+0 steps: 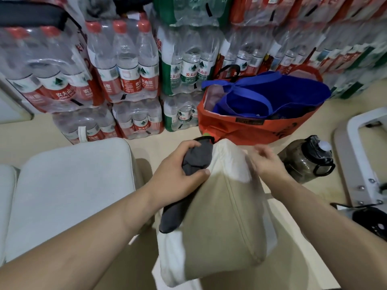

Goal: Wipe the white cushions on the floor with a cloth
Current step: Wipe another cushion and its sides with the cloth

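A white cushion (222, 216) stands tilted up on its edge in the middle, its beige underside and a seam facing me. My left hand (178, 168) is shut on a dark grey cloth (194, 162) and presses it against the cushion's upper left edge; the cloth hangs down along that side. My right hand (266, 162) is blurred at the cushion's upper right corner, fingers curled on the fabric. A second white cushion (71, 185) lies flat on the floor at the left, with part of another at the far left edge.
Shrink-wrapped packs of water bottles (125, 65) are stacked along the back. An orange bag (251, 126) holding a blue bag (272, 95) sits behind the cushion. A dark water jug (307, 158) stands at the right, beside a white metal frame (360, 155).
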Demonstrator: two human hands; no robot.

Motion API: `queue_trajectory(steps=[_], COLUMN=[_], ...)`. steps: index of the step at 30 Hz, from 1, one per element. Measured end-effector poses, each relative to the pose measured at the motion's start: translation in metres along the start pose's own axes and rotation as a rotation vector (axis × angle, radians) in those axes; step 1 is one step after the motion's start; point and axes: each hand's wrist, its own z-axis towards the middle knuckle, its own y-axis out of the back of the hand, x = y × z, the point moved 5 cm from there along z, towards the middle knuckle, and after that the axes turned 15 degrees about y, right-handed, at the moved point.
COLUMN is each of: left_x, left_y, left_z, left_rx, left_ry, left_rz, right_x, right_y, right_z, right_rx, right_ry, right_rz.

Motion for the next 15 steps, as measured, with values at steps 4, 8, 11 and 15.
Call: queue_trajectory(steps=[4,8,11,15], left_x=[0.005,0.005,0.004,-0.006], left_y=[0.001,-0.003,-0.004,0.008], left_z=[0.004,0.009,0.009,-0.007], left_rx=[-0.021,-0.009,-0.023,-0.113], left_ry=[0.031,0.088,0.157,0.159], left_rz=[0.002,-0.045,-0.104,-0.151], right_x=[-0.069,-0.078,-0.058,-0.032], right_y=[0.007,-0.004,-0.014,-0.011], right_z=[-0.036,-0.057,-0.062,-0.056], right_rx=[0.192,0.244,0.194,0.22], right_ry=[-0.589,-0.736,-0.753,-0.716], right_rz=[-0.043,0.062,0.15,0.207])
